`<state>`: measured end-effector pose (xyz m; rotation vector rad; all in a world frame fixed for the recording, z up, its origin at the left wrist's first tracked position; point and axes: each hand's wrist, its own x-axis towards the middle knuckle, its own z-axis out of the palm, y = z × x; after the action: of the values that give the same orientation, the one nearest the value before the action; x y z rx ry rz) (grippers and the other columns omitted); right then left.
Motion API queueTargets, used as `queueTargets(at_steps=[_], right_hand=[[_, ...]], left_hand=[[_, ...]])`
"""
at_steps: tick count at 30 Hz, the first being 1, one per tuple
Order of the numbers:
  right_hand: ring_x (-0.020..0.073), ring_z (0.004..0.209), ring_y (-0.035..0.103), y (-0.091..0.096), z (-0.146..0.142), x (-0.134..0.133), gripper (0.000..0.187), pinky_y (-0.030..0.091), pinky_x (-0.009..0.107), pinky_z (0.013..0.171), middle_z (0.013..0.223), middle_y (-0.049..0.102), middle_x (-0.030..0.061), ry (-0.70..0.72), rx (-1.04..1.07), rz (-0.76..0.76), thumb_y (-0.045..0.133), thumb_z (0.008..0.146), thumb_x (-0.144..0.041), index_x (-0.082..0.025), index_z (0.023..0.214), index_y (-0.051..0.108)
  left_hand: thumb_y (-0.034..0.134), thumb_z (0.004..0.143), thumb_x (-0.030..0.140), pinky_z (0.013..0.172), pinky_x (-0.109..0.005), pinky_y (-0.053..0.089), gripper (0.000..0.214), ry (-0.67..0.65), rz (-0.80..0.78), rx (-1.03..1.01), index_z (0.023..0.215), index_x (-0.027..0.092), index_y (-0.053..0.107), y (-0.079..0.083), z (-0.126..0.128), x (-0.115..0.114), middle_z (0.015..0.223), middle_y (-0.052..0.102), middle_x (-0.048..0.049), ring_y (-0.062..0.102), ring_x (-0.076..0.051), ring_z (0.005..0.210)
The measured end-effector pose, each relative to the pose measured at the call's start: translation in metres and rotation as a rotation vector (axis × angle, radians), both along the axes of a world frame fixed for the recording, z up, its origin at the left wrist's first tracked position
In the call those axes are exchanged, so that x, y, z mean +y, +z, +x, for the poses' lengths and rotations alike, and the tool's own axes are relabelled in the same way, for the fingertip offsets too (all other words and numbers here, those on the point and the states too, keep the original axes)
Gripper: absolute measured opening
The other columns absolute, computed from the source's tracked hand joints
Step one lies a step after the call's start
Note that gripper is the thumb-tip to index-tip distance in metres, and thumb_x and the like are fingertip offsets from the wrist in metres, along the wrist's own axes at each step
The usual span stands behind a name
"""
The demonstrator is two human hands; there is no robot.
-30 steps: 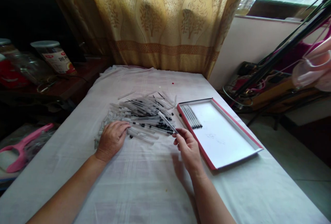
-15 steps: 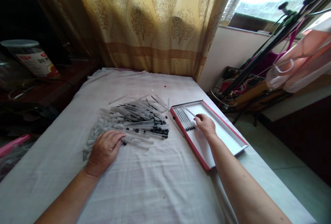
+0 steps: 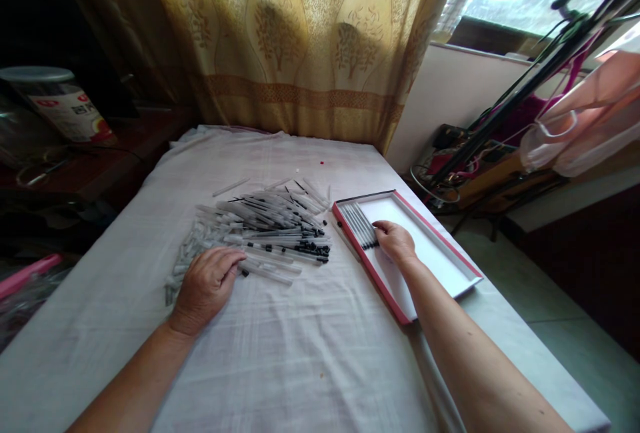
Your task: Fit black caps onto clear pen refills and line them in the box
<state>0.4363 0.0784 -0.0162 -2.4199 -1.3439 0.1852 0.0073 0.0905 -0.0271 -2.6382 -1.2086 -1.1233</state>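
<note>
My right hand (image 3: 395, 241) is inside a shallow white box (image 3: 430, 246) with red edges, its fingertips closed at the end of the outermost pen (image 3: 369, 219) in a row of pens. That pen lies alongside the others, which are clear with black ends and sit against the box's left side. My left hand (image 3: 209, 279) rests at the near edge of a loose pile of clear pen barrels and dark refills (image 3: 270, 216). Its fingers are curled together beside some clear tubes (image 3: 270, 274); anything between them is hidden.
Small black caps (image 3: 320, 249) lie at the pile's right side. A small red piece (image 3: 321, 163) is farther back on the white cloth (image 3: 280, 366). A patterned curtain (image 3: 310, 53) hangs behind the table. A lidded jar (image 3: 65, 103) stands at left, a dark pole (image 3: 520, 93) at right.
The pen in my right hand, slanted away from the row before, now lies down beside the other pens. My left hand has stayed at the pile; the view has shifted slightly.
</note>
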Motion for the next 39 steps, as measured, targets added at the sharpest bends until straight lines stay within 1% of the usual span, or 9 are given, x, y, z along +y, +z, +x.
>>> queueTargets(at_steps=[7,13,18,21,24,28,31,36,39], right_hand=[[0.0225,0.092,0.070,0.001,-0.002,0.000,0.032,0.050,0.030,0.077,0.101,0.077,0.0034,0.013,-0.018,-0.008,0.051,0.086,-0.027,-0.029,0.106,0.077],[0.0248,0.087,0.070,0.012,-0.012,-0.002,0.035,0.050,0.032,0.074,0.097,0.077,0.0073,0.008,-0.071,-0.019,0.051,0.085,-0.024,-0.024,0.111,0.075],[0.0249,0.097,0.067,0.032,-0.042,-0.013,0.034,0.049,0.032,0.077,0.113,0.071,0.0084,0.077,-0.149,0.061,0.049,0.089,-0.027,-0.024,0.114,0.072],[0.0253,0.100,0.066,0.043,-0.070,-0.021,0.030,0.049,0.032,0.078,0.111,0.071,0.0086,0.231,-0.245,0.091,0.049,0.092,-0.028,-0.025,0.110,0.073],[0.0267,0.098,0.067,0.050,-0.097,-0.026,0.028,0.049,0.033,0.077,0.107,0.073,0.0111,0.376,-0.342,-0.086,0.049,0.093,-0.025,-0.024,0.108,0.072],[0.0285,0.090,0.071,0.049,-0.118,-0.024,0.027,0.051,0.035,0.073,0.101,0.074,0.0162,0.342,-0.373,-0.341,0.048,0.092,-0.017,-0.018,0.103,0.073],[0.0292,0.087,0.072,0.045,-0.125,-0.020,0.029,0.052,0.035,0.071,0.098,0.074,0.0193,0.311,-0.369,-0.382,0.048,0.090,-0.010,-0.013,0.103,0.073],[0.0289,0.088,0.072,0.048,-0.131,-0.021,0.026,0.052,0.033,0.071,0.097,0.074,0.0185,0.285,-0.351,-0.429,0.051,0.086,-0.008,-0.012,0.099,0.074],[0.0273,0.089,0.071,0.053,-0.134,-0.034,0.027,0.051,0.033,0.072,0.100,0.072,0.0172,0.282,-0.374,-0.323,0.047,0.090,-0.013,-0.013,0.102,0.072]], left_hand=[[0.049,0.092,0.017,0.088,-0.040,0.053,0.021,-0.005,0.042,-0.012,0.100,0.021,0.068,0.003,0.000,-0.001,0.096,0.074,-0.0061,0.067,-0.024,0.094],[0.050,0.091,0.014,0.087,-0.040,0.053,0.020,-0.017,0.077,-0.016,0.101,0.020,0.067,0.007,0.001,-0.002,0.095,0.074,-0.0068,0.067,-0.023,0.092],[0.050,0.091,0.014,0.088,-0.039,0.052,0.020,-0.034,0.086,-0.010,0.102,0.020,0.067,0.008,-0.001,-0.004,0.097,0.074,-0.0070,0.067,-0.023,0.094],[0.050,0.092,0.016,0.089,-0.039,0.052,0.021,-0.037,0.076,-0.003,0.102,0.022,0.067,0.009,-0.001,-0.007,0.099,0.074,-0.0059,0.066,-0.023,0.096],[0.050,0.092,0.017,0.090,-0.039,0.051,0.022,-0.063,0.058,0.027,0.103,0.023,0.068,0.009,-0.003,-0.012,0.100,0.074,-0.0049,0.066,-0.022,0.096],[0.049,0.092,0.016,0.091,-0.038,0.050,0.024,-0.125,0.072,0.079,0.105,0.023,0.069,0.010,-0.007,-0.020,0.101,0.074,-0.0043,0.066,-0.022,0.098],[0.050,0.092,0.014,0.089,-0.038,0.050,0.023,-0.157,0.099,0.095,0.105,0.021,0.067,0.009,-0.010,-0.024,0.102,0.074,-0.0049,0.066,-0.021,0.096],[0.051,0.092,0.014,0.088,-0.038,0.050,0.022,-0.170,0.107,0.088,0.105,0.021,0.067,0.008,-0.010,-0.026,0.101,0.074,-0.0053,0.066,-0.022,0.097],[0.051,0.092,0.013,0.089,-0.038,0.049,0.023,-0.164,0.100,0.072,0.106,0.022,0.067,0.007,-0.008,-0.026,0.102,0.074,-0.0048,0.066,-0.021,0.097]])
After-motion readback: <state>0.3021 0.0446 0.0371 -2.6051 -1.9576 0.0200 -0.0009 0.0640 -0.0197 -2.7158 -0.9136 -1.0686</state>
